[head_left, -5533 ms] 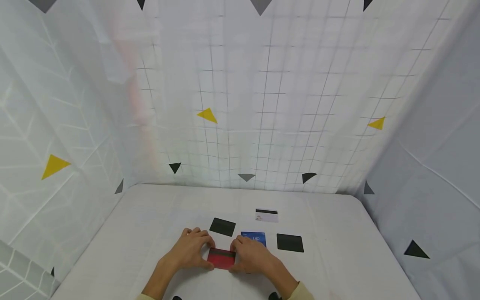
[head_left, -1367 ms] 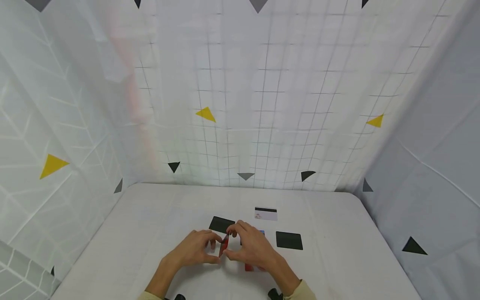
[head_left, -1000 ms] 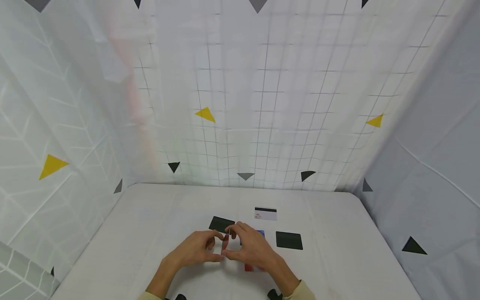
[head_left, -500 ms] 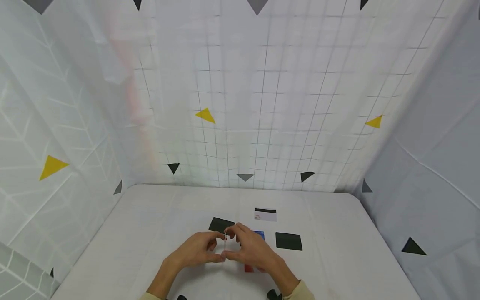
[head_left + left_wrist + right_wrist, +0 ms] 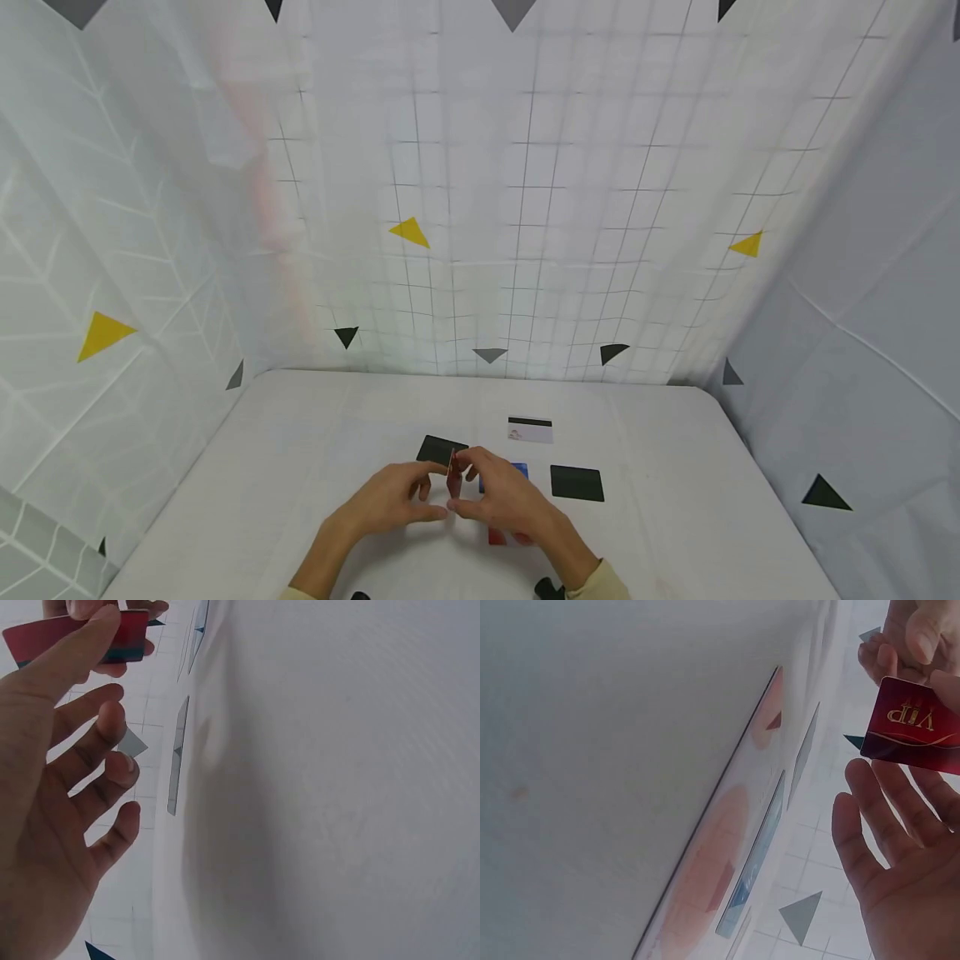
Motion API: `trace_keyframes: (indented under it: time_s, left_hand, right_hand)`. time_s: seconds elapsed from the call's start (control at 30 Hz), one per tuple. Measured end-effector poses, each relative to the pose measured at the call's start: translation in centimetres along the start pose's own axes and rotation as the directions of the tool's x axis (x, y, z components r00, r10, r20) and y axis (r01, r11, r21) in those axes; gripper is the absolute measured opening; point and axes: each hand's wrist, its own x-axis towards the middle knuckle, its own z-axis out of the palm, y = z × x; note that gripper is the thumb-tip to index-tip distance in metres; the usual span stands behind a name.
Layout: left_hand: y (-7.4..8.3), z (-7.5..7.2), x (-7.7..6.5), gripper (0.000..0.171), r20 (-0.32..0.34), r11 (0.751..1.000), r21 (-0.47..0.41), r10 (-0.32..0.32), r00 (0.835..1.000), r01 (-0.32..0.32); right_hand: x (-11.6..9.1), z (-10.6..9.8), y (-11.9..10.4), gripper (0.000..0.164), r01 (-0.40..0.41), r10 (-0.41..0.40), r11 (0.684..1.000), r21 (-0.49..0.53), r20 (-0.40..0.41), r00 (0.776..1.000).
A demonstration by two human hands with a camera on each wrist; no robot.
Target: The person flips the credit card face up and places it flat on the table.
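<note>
A red VIP card [image 5: 454, 482] stands on edge between my two hands, its printed face showing in the right wrist view. My right hand [image 5: 510, 498] pinches it between thumb and index finger. On the other side my left hand [image 5: 386, 502] holds it too, index fingertip at the card's upper part and thumb overlapping it in the left wrist view. The other left fingers are spaced apart and bent. Beneath the right hand lies a red and white card [image 5: 497, 536], partly hidden. A blue card [image 5: 521, 469] shows just behind that hand.
Behind the hands, a black card [image 5: 438, 448] lies on the white table [image 5: 337, 417]. Another black card [image 5: 577, 482] lies to the right, and a white card with a dark stripe [image 5: 530, 430] further back. White patterned sheets [image 5: 525, 208] enclose the table.
The red card was flat on the table, stripe side up, between both hands; it is now raised on edge. Over the last half second it has turned from edge-on, showing its red face.
</note>
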Motion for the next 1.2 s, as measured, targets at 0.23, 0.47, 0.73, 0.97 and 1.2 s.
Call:
trace_keyframes:
  time_s: [0.23,0.47,0.73,0.97,1.2]
  left_hand:
    - [-0.3,-0.6,-0.3,0.064,-0.046,1.000,-0.010,-0.003,0.999,0.003]
    - [0.0,-1.0,-0.5,0.069,-0.076,0.999,-0.031,0.020,0.997,-0.022]
    - [0.3,-1.1,-0.4,0.074,-0.101,0.999,-0.017,0.042,0.994,-0.044]
    - [0.3,-1.0,-0.5,0.067,-0.120,0.997,-0.005,0.072,0.990,-0.073]
    - [0.0,-1.2,-0.6,0.060,-0.122,0.997,0.054,0.054,0.991,-0.047]
  right_hand:
    - [0.1,0.2,0.3,0.063,0.000,0.000,0.995,-0.095,0.001,1.000]
    - [0.1,0.2,0.2,0.066,0.005,-0.006,0.983,-0.184,-0.007,1.000]
    - [0.1,0.4,0.4,0.065,0.004,-0.002,0.986,-0.170,0.011,1.000]
    - [0.1,0.6,0.5,0.063,0.019,-0.015,0.982,-0.189,0.023,1.000]
    - [0.2,0.5,0.5,0.062,0.004,0.005,0.980,-0.200,0.048,0.999]
